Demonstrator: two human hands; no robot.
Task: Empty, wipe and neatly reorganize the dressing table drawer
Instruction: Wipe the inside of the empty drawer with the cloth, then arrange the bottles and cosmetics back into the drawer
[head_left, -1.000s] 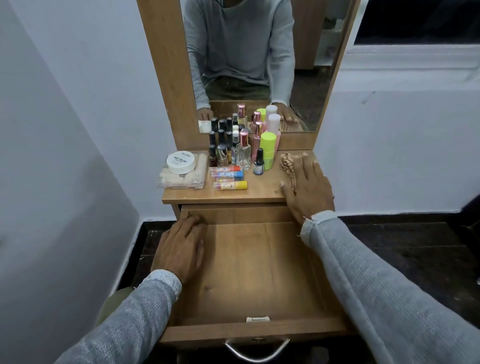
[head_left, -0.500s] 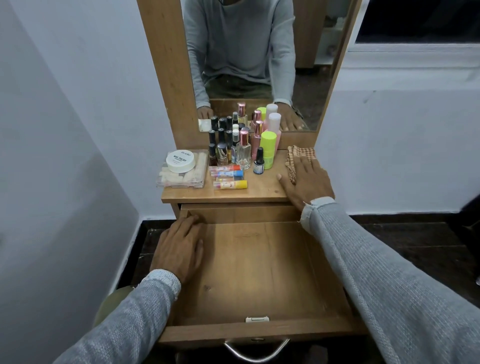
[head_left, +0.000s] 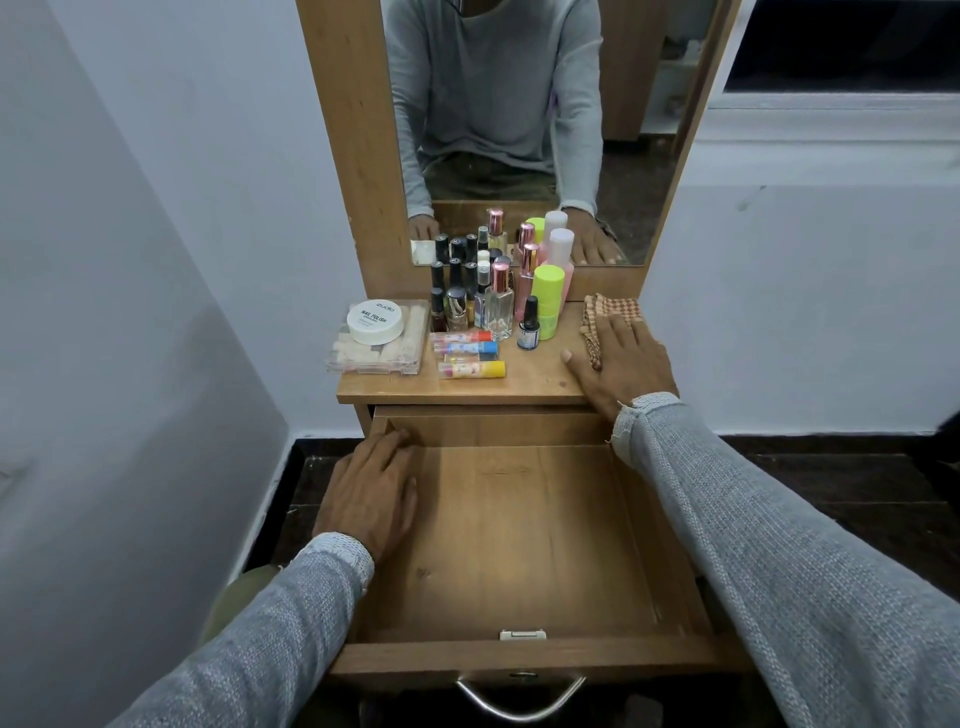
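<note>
- Drawer (head_left: 519, 545) is pulled fully out below the table's front edge, wooden bottom bare, metal handle (head_left: 519, 699) at its near front.
- Your left hand (head_left: 371, 493) lies flat, palm down, fingers straight, on the drawer's left wall near its back left corner; it holds nothing.
- Your right hand (head_left: 621, 364) lies flat with fingers spread at the table's right edge, fingertips pressing down on the checked cloth (head_left: 605, 317) (no curl round it, just resting on top).
- Cloth sits crumpled at the table's back right corner, just below the mirror (head_left: 498, 104) frame.
- Table (head_left: 530, 382) top carries everything from the drawer: clear plastic box (head_left: 379, 348) at the left edge with a white round nail polish tub (head_left: 375, 321) on its lid.
- Four small tubes (head_left: 470, 353) lie on their sides in a stack near the front middle, yellow-capped one nearest the front edge.
- Dark nail polish bottles (head_left: 452, 291) stand clustered at the back centre, against the mirror.
- Clear perfume bottle with rose-gold cap (head_left: 500, 301) stands just right of them; small dark bottle (head_left: 529, 325) beside it.
- Lime green bottle (head_left: 548, 299) and pink bottle with white cap (head_left: 562, 260) stand behind, toward the mirror.
- Both sleeves are grey knit (reflection shows the same top).
</note>
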